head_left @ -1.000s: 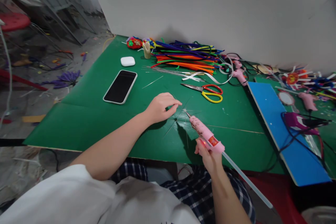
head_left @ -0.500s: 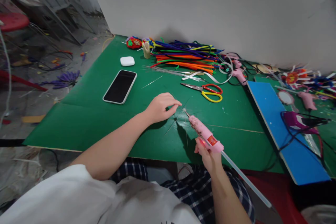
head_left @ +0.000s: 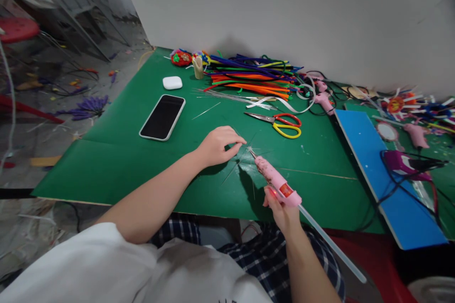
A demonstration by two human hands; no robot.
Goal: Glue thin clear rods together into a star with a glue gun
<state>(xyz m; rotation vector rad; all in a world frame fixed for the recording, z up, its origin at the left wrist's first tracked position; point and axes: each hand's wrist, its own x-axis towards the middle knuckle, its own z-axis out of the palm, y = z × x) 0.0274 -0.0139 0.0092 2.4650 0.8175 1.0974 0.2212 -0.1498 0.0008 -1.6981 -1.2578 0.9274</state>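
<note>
My right hand [head_left: 282, 208] is wrapped round a pink hot glue gun [head_left: 272, 175], with a small red light glowing near its grip. A long translucent glue stick [head_left: 334, 245] runs out of its rear. The metal nozzle touches, or nearly touches, the crossing point of several thin wires [head_left: 253, 181] spread in a star over the green table [head_left: 302, 194]. Thumb and index finger of my left hand [head_left: 222, 146] pinch one of these wires just left of the nozzle. The hold itself is very small to see.
Scissors [head_left: 287, 131] with red and yellow handles lie beyond the glue gun. Behind them are loose wires [head_left: 234, 98] and colourful pipe cleaners [head_left: 252, 75]. A phone [head_left: 162, 117] and a white case [head_left: 172, 83] sit left. A blue board [head_left: 369, 161] with cables stands right.
The glue gun has shifted very slightly left, its nozzle staying at the wires' crossing point. My left hand is practically still.
</note>
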